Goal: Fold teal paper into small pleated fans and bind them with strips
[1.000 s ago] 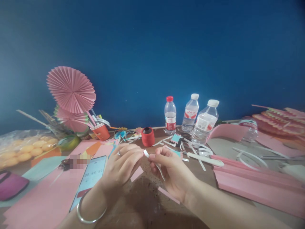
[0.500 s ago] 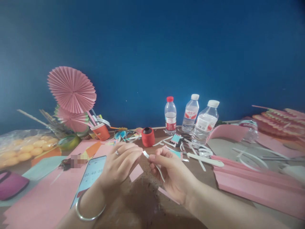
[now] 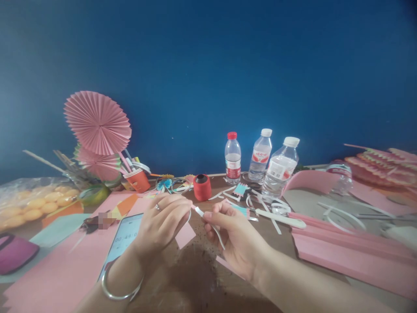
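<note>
Between thumb and index finger of my right hand (image 3: 224, 230) is a narrow white strip (image 3: 217, 234), which looks like paper or tape. Its tail hangs down across the fingers. My left hand (image 3: 166, 224), palm down with a ring on one finger, has its fingertips closed at the strip's other end. A thin pale edge curls below those fingertips; the rest of what they grip is hidden. On the table beneath lies a small pink paper square (image 3: 185, 236), partly covered by my left hand. A pink paper strip (image 3: 228, 266) lies under my right hand.
Behind the hands stands a red spool-like object (image 3: 202, 188). Several plastic bottles (image 3: 233, 163) are at the back. A phone (image 3: 122, 239) showing a timer and pink paper (image 3: 55, 261) lie left. Pleated pink paper (image 3: 352, 256) and a white-handled tool (image 3: 280, 218) lie right.
My left hand has shifted slightly left, away from the right fingertips, and a thin pale curl now shows below its fingers. My right hand stays nearly still.
</note>
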Tool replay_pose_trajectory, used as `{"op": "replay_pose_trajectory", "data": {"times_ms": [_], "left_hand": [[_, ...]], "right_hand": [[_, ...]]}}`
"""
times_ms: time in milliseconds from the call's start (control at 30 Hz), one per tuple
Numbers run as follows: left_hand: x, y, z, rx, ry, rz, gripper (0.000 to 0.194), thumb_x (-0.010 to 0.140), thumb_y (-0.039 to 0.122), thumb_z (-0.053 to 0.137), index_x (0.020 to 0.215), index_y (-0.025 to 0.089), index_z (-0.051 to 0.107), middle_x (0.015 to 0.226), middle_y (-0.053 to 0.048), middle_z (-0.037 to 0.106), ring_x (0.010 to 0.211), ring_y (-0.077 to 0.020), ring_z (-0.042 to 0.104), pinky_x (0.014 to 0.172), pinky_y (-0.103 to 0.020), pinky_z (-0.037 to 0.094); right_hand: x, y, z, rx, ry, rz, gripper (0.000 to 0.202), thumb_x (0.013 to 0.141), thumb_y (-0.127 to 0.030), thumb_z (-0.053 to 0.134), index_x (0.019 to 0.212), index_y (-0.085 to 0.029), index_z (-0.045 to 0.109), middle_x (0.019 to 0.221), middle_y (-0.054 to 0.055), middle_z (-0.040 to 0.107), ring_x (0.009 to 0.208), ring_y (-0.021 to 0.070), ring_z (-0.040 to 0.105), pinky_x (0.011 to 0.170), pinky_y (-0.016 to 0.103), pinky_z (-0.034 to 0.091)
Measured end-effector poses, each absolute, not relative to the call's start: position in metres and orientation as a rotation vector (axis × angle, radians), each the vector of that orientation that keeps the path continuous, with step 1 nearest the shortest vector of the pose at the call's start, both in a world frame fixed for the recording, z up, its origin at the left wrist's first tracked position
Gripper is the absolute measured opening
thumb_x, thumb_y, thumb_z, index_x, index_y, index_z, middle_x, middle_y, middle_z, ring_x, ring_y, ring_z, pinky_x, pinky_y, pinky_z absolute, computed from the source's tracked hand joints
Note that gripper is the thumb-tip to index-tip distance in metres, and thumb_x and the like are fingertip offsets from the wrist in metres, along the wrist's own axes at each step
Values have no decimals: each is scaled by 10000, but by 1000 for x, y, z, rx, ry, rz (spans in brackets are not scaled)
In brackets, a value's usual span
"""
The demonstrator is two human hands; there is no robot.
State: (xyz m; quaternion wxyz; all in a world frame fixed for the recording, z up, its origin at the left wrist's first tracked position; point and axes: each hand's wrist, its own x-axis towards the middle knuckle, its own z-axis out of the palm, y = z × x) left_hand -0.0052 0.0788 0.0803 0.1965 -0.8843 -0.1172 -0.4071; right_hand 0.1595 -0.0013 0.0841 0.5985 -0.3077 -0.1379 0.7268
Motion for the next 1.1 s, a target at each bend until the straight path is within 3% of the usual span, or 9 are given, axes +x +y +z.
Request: {"op": "replay_pose_trajectory", "data": {"times_ms": [800, 967, 1100], "left_hand": [[-1, 77, 77, -2532, -490, -1216, 230, 721, 39, 599, 900, 180, 569, 848, -51, 676, 834, -188, 604, 774, -347, 470], [14, 66, 77, -2922, -1226, -1410, 105, 788, 179, 549, 865, 214, 611, 788, -15, 677, 703, -156, 629, 647, -280, 506], [24, 60, 86, -3339, -1751, -1698, 168, 755, 240, 600, 912, 180, 609, 833, -54, 692, 760, -193, 655, 709, -324, 527]], "right_hand": [[158, 0, 79, -694, -388, 1612, 283, 580, -134, 717, 635, -186, 444, 527, -72, 508, 509, 64, 510, 513, 169, 376], [157, 3, 80, -712, -495, 1411, 287, 618, -133, 689, 663, -196, 413, 548, -74, 498, 531, 66, 490, 548, 181, 380], [160, 8, 77, -760, -648, 1257, 256, 650, -155, 669, 681, -200, 419, 614, -60, 512, 579, 80, 491, 581, 203, 389]]}}
